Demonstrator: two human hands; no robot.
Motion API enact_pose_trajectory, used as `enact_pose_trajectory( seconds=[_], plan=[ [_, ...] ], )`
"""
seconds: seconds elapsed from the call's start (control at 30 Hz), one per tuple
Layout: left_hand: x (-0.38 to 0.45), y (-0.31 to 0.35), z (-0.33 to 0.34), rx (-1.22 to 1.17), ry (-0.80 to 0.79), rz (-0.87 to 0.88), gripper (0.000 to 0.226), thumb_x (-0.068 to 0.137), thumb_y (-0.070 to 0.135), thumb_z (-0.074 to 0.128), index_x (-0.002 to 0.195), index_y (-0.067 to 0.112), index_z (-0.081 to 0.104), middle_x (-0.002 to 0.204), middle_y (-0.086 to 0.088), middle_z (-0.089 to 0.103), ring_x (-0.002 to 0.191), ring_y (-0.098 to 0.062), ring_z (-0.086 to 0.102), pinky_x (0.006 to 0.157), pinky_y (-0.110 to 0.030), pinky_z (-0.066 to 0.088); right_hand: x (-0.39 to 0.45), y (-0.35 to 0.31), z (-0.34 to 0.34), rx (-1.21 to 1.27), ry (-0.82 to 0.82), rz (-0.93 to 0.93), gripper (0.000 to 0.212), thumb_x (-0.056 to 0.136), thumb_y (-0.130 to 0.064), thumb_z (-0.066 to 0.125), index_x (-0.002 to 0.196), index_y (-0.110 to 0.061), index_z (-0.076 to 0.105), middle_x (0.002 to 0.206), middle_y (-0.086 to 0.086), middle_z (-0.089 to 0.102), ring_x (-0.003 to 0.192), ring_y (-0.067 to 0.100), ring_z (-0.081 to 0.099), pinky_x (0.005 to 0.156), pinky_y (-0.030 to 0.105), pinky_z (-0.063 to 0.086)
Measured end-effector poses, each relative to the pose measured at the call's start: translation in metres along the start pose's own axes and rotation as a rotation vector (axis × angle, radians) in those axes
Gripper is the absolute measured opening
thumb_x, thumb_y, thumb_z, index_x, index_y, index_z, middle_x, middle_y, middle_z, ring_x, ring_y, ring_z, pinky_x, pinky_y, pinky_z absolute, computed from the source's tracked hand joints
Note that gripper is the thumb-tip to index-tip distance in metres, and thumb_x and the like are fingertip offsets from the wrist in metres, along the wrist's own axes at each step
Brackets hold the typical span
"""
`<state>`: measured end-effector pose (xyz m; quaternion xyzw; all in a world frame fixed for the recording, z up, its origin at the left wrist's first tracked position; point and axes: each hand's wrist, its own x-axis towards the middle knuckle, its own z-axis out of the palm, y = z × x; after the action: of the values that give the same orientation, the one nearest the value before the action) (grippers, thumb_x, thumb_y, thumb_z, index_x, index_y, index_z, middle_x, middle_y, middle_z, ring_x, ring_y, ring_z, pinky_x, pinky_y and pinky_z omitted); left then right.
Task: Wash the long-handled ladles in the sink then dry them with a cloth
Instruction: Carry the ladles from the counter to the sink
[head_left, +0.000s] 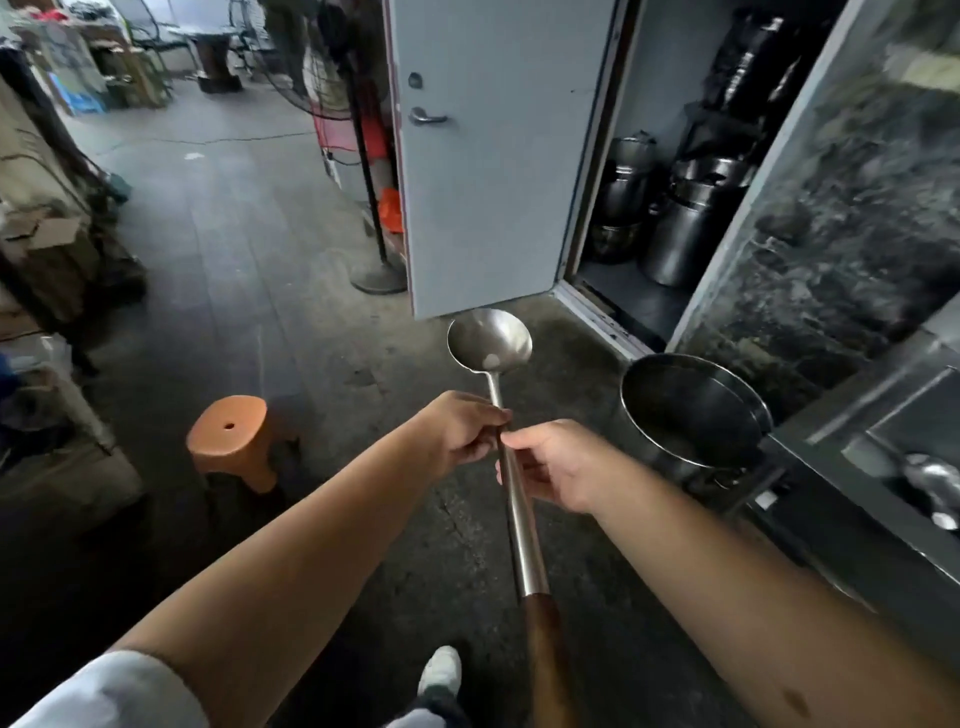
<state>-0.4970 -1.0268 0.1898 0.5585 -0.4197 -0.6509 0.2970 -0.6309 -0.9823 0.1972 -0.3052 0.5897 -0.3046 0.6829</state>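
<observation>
A long steel ladle (491, 343) with a wooden grip end points away from me over the concrete floor, its bowl facing up. My left hand (460, 428) grips the thin upper part of the shaft just below the bowl. My right hand (553, 465) holds the shaft right behind it, fingers curled round the metal. The wooden end of the handle (543, 654) runs down toward my body. At the right edge a dark sink (883, 447) holds another shiny utensil (930, 483).
A large steel pot (691, 410) stands on the floor at the right by the sink. An orange plastic stool (234, 436) sits at the left. A grey door (488, 156) stands open on a store room with big steel pots (685, 228). A standing fan (363, 156) is behind it.
</observation>
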Motion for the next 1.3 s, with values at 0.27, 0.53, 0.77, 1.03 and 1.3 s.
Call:
enact_pose_trajectory(
  seconds=[0.27,0.53,0.77,1.03,1.3],
  plan=[
    [0.102,0.05,0.107,0.222,-0.28,-0.017,0.021,0.09,0.008,0.063,0.069,0.008,0.061,0.044,0.0,0.055,0.034,-0.007,0.046,0.035,-0.014,0.035,0.021,-0.033,-0.109,0.231,0.264,-0.032,0.017,0.093,-0.012,0.058,0.08,-0.006,0.067,0.065,0.006,0.066,0.054,0.015,0.063,0.046,0.021,0.051],
    [0.159,0.081,0.228,0.385,-0.621,0.019,0.016,0.088,0.005,0.06,0.073,0.005,0.066,0.065,-0.01,0.055,0.05,-0.013,0.053,0.053,-0.023,0.039,0.012,-0.046,-0.203,0.47,0.533,-0.086,0.013,0.091,-0.007,0.058,0.081,-0.005,0.067,0.059,0.006,0.067,0.052,0.017,0.065,0.052,0.027,0.054],
    [0.166,0.068,0.362,0.458,-0.834,-0.06,0.017,0.088,0.007,0.061,0.074,0.014,0.067,0.052,0.004,0.062,0.051,-0.009,0.055,0.05,-0.021,0.04,-0.026,-0.016,-0.298,0.566,0.775,-0.078,0.006,0.089,-0.009,0.061,0.087,-0.007,0.066,0.078,0.009,0.064,0.064,0.019,0.06,0.061,0.025,0.048],
    [0.15,0.031,0.512,0.51,-0.88,-0.151,0.014,0.086,0.004,0.064,0.076,0.013,0.069,0.055,0.003,0.068,0.045,-0.006,0.063,0.04,-0.016,0.044,-0.078,0.036,-0.418,0.668,0.85,-0.086,0.011,0.091,-0.008,0.058,0.085,-0.007,0.067,0.062,0.003,0.067,0.062,0.016,0.063,0.068,0.026,0.05],
    [0.144,0.012,0.648,0.634,-0.876,-0.11,0.007,0.085,0.007,0.066,0.078,0.009,0.069,0.056,-0.001,0.065,0.044,-0.009,0.057,0.044,-0.02,0.046,-0.121,0.066,-0.542,0.662,0.886,-0.046,0.013,0.091,-0.011,0.058,0.084,-0.007,0.069,0.058,0.001,0.067,0.057,0.014,0.063,0.051,0.022,0.047]
  ],
)
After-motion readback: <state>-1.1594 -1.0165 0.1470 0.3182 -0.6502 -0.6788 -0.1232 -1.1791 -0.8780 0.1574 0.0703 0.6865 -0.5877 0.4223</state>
